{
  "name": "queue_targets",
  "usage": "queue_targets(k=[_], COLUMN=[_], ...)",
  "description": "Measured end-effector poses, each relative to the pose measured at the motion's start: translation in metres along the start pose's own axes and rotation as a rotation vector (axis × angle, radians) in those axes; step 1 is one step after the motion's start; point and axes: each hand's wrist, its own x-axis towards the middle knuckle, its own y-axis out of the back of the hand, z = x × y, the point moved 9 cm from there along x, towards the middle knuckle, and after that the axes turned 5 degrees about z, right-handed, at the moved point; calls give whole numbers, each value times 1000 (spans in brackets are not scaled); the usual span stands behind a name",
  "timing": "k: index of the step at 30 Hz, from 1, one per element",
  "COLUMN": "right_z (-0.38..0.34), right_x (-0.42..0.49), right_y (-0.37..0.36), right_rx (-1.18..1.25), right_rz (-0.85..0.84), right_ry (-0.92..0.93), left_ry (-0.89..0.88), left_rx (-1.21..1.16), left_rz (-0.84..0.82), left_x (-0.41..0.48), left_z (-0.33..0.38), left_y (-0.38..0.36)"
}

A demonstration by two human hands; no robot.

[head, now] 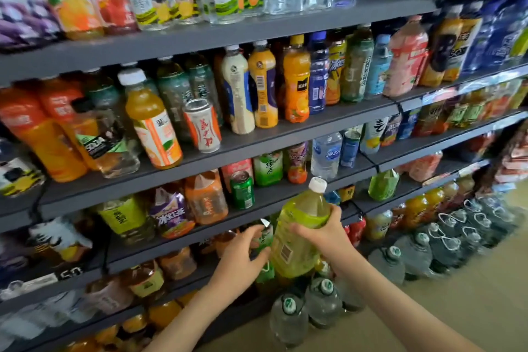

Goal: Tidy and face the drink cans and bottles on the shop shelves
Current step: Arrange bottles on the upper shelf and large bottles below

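Right hand [321,233] was clamped round the shoulder of a large yellow-green tea bottle [295,251], thumb on the near side and fingers wrapped over the far side, just below the white cap [317,184]. The bottle hung tilted, cap leaning right, held clear in front of the lower shelf [185,238] and above the water jugs [323,300] standing on the floor. The left hand [245,248] reached in beside it, thumb above and fingers curled below a smaller green-labelled bottle [264,238] at the shelf front; it appeared to hold that bottle loosely, though motion blur left the contact unclear.

Judged from its size and full fill, the large bottle would be heavy for one hand. Its smooth plastic and glossy label looked likely to slip, and the thin walls would probably give under a hard squeeze. The stiffer shoulder, where the right hand held it, seemed the sound place to grip, with a second hand under the base when setting it down. The smaller bottle looked light enough to turn with the fingers alone.
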Motion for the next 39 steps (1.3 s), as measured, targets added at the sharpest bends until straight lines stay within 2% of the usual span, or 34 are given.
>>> queue_targets(k=[11,20,24,29,34,39], right_z=[-7,3,17,53,67,63], right_x=[116,215,254,295,325,327], right_y=[123,210,226,233,223,218], right_rx=[-29,-62,-70,42,85,97], right_rz=[165,105,71,96,59,56], right_ry=[80,121,156,99,153,259], left_ry=[-69,165,192,251,196,149], left_rx=[30,10,-45,-129,-125,-235], left_rz=[94,403,555,616,810,985], left_x=[130,196,219,243,276,310], left_z=[76,104,112,76,62,62], left_y=[-106,-177,-199,-241,-232,-217])
